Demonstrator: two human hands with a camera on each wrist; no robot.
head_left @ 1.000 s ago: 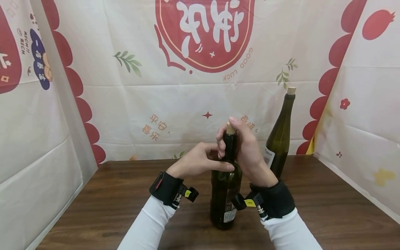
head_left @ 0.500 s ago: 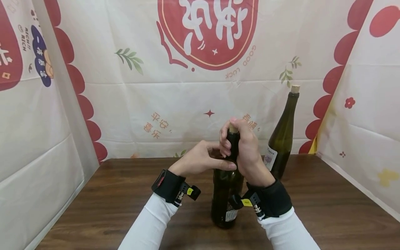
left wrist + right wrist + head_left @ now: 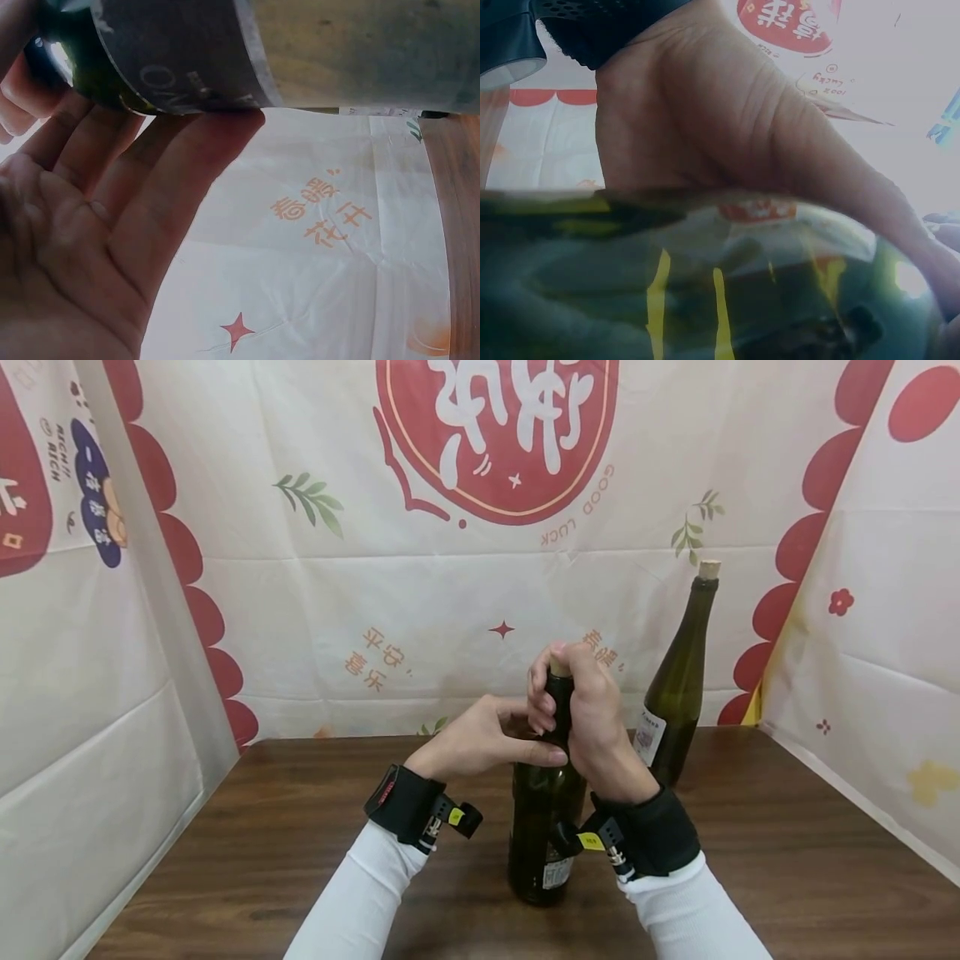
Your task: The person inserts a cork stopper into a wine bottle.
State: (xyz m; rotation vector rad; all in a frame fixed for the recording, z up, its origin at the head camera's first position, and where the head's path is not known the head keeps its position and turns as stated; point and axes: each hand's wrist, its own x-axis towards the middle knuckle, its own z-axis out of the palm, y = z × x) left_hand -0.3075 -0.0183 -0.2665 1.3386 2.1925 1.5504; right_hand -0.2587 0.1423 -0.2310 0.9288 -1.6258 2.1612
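A dark green wine bottle [image 3: 543, 835] stands upright on the table in front of me, a pale cork [image 3: 558, 670] in its mouth. My left hand [image 3: 480, 739] grips the bottle's shoulder, with the thumb across the front and the fingers behind. In the left wrist view its fingers [image 3: 187, 161] lie along the bottle's label [image 3: 180, 56]. Higher up, my right hand [image 3: 596, 727] curls round the cork and neck, and its thumb covers much of the cork's top. The right wrist view shows the palm [image 3: 705, 120] against the glass.
Behind and to the right stands a second green bottle [image 3: 675, 693], corked, with a white label. The brown wooden table [image 3: 300, 827] ends at a printed cloth [image 3: 337, 610] hung at the back and both sides.
The right thumb has moved over the cork, and less of the cork shows above the neck than a second ago. The left hand keeps its place on the bottle.
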